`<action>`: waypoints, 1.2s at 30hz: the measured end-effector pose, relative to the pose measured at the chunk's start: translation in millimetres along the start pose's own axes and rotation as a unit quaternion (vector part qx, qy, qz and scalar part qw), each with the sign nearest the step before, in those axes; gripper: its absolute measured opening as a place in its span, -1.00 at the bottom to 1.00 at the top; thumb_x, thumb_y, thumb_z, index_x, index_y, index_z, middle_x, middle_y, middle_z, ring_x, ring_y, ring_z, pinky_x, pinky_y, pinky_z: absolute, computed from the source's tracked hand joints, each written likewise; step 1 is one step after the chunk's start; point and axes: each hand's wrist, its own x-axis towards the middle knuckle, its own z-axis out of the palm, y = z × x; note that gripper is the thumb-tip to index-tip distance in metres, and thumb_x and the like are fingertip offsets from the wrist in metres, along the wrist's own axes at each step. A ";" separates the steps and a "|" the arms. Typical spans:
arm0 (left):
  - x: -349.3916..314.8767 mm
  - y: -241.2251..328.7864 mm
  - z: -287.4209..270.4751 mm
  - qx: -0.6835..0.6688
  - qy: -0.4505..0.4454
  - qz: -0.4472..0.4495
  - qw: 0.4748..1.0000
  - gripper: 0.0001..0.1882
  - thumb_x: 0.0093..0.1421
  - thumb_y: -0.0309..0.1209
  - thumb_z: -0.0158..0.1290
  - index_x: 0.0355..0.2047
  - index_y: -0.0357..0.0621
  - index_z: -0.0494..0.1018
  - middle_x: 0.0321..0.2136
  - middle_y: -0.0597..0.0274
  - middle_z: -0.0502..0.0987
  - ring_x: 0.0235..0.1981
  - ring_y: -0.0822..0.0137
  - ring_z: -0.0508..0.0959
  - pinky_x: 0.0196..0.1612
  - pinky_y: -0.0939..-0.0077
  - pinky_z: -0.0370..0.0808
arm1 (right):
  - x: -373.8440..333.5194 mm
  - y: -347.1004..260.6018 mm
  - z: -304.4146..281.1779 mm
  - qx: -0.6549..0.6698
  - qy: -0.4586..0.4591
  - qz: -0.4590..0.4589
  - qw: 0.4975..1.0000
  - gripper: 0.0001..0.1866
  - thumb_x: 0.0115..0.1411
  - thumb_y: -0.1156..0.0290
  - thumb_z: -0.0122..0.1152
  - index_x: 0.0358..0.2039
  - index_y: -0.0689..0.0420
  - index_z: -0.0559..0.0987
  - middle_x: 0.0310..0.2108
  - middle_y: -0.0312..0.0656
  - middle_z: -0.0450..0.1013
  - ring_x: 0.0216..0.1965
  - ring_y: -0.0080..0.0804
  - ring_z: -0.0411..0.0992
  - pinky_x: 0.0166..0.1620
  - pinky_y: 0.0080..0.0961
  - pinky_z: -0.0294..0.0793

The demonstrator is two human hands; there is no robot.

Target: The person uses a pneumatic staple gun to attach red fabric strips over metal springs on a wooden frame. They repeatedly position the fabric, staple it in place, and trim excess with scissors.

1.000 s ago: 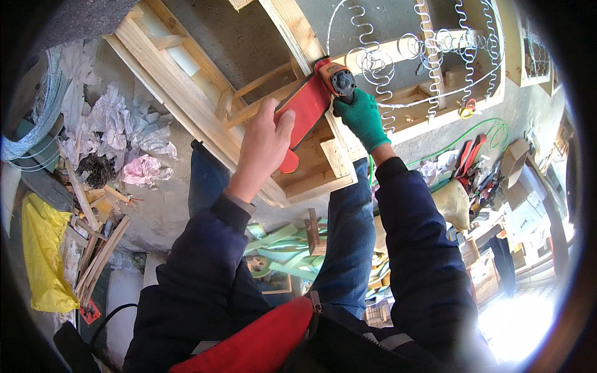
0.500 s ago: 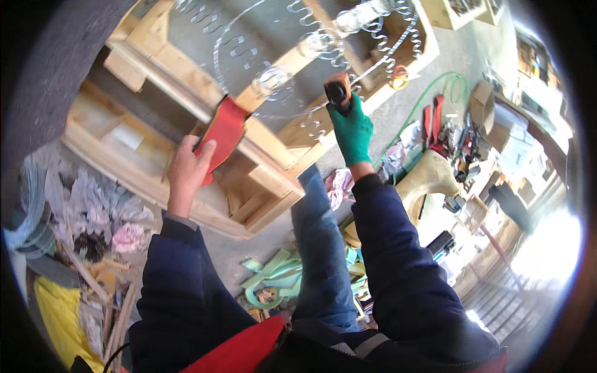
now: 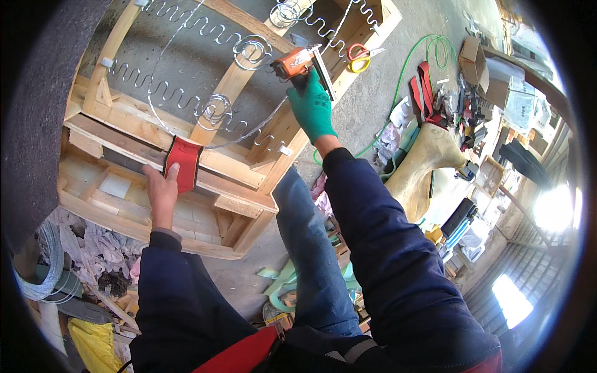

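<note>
My bare left hand (image 3: 163,194) pinches a strip of red webbing (image 3: 185,156) with dark edges, fingers behind and thumb on top. The strip lies over the rail of a wooden seat frame (image 3: 233,158), where a white cord (image 3: 149,93) meets it. My right hand (image 3: 313,110), in a green glove, is closed round the handle of an orange staple gun (image 3: 295,62), held above the frame's right side, apart from the webbing. Zigzag springs (image 3: 205,28) and coil springs (image 3: 214,110) span the frame.
Scissors (image 3: 359,59) with red and yellow handles lie at the frame's right edge. A green hose (image 3: 404,81) curls on the floor beyond. Red straps (image 3: 423,93), a cardboard box (image 3: 474,62) and clutter fill the right. Foam scraps (image 3: 283,286) lie near my leg; a wire coil (image 3: 53,267) is at left.
The red webbing has gone from hanging slanted to lying over the rail, my left hand still on it. The staple gun has turned and now shows side-on. The whole view has shifted.
</note>
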 end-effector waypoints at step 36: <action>-46.4 4.9 -90.3 -0.273 -0.247 -0.061 0.928 -0.59 0.40 -0.32 0.29 0.14 -0.33 0.60 -0.04 0.25 0.70 -0.05 0.49 0.64 0.07 0.50 0.58 | -122.7 -15.0 -41.0 0.889 -0.248 0.214 0.319 -0.36 0.48 0.24 0.22 0.46 0.21 0.32 0.13 -0.11 0.59 0.02 -0.32 0.59 0.01 -0.28 0.57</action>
